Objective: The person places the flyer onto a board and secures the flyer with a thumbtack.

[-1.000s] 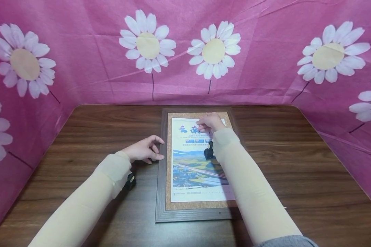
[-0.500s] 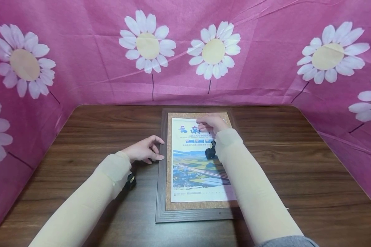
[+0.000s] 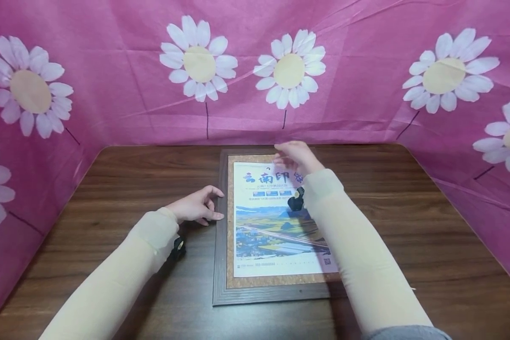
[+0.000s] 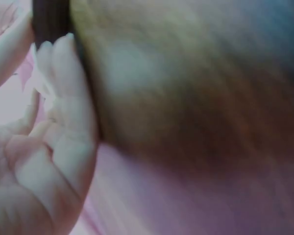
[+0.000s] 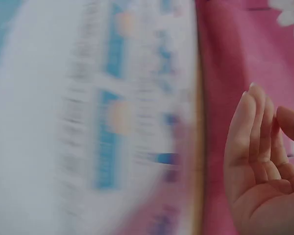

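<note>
A framed cork board (image 3: 255,283) lies flat on the table, with a printed poster (image 3: 267,241) on it showing a landscape under large blue characters. Near the poster's top edge sits a small dark dot like a pushpin (image 3: 268,168). My left hand (image 3: 197,206) rests its fingertips against the board's left frame edge; in the left wrist view its fingers look nearly straight. Over the board's top edge hovers my right hand (image 3: 298,156), fingers loosely bent, with nothing visible in them. My right forearm hides the poster's right side.
The brown wood-grain table (image 3: 110,184) is backed by a pink cloth (image 3: 246,123) printed with white daisies, which also runs along both sides. A tiny white object (image 3: 413,288) shows just right of my right forearm.
My right hand has lifted off the poster's top and moved up and slightly right, uncovering the pushpin-like dot and more of the characters. My left hand stays at the frame edge.
</note>
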`<state>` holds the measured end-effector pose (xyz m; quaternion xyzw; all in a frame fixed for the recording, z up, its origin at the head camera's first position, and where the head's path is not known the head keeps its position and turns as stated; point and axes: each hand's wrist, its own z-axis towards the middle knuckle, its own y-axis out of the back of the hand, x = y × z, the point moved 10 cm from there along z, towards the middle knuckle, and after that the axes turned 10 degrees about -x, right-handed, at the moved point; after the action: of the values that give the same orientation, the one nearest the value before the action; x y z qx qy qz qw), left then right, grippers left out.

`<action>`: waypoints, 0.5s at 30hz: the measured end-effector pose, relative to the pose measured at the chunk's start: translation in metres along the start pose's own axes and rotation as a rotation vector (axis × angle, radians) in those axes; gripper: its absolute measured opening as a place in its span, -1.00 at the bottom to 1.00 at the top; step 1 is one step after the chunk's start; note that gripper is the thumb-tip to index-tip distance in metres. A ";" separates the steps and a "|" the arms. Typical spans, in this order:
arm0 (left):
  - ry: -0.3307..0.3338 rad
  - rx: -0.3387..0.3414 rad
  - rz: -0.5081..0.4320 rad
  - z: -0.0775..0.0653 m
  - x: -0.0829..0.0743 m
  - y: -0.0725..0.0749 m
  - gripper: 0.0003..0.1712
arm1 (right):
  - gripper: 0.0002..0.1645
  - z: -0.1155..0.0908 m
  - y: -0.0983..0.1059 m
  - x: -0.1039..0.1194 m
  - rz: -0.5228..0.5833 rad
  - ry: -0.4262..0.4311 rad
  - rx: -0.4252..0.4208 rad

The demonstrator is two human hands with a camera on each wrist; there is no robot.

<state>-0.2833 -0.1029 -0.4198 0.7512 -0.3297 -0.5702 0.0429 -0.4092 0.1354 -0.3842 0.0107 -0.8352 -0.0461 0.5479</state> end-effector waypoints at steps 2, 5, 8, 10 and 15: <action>-0.029 -0.024 0.048 -0.001 -0.004 0.005 -0.35 | -0.56 -0.008 0.004 0.022 -0.060 0.096 0.000; -0.075 -0.149 0.152 -0.005 -0.019 0.027 -0.41 | -0.63 -0.024 0.018 0.055 -0.115 0.244 -0.040; -0.129 -0.356 0.282 -0.013 -0.042 0.065 -0.45 | -0.63 -0.043 0.042 0.084 -0.196 0.411 -0.122; -0.174 -0.502 0.364 -0.022 -0.061 0.091 -0.47 | -0.62 -0.060 0.062 0.099 -0.335 0.537 -0.223; -0.271 -0.767 0.539 -0.048 -0.088 0.128 -0.40 | -0.54 -0.102 0.100 0.115 -0.665 0.804 -0.448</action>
<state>-0.3094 -0.1698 -0.2732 0.4882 -0.2812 -0.7119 0.4193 -0.3587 0.2203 -0.2303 0.1733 -0.4822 -0.3844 0.7679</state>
